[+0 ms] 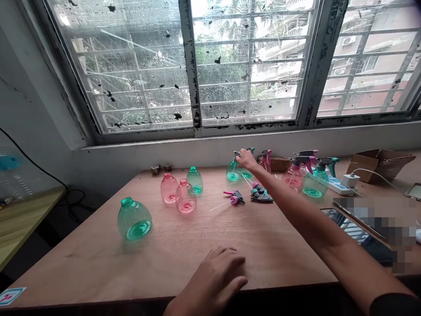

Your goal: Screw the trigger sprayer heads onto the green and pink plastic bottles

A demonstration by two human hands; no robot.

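At the far side of the table, my right hand (pixel 246 159) is closed around the top of a green spray bottle (pixel 233 171), which stands upright near the wall. Just behind my hand is another green spray bottle (pixel 246 172). My left hand (pixel 215 274) rests palm down at the front edge of the table, fingers apart and holding nothing. Between the two hands lie a pink and black spray head (pixel 234 197) and a small pile of teal and black spray heads (pixel 261 193), with thin clear tubes.
Left stand headless bottles: a large green one (pixel 134 219), a smaller green one (pixel 194 181), two pink ones (pixel 186 197). Right are capped pink (pixel 292 175) and green (pixel 315 182) spray bottles, a power strip (pixel 338 186), a cardboard box (pixel 378 166) and a dark phone-like device (pixel 358 237).
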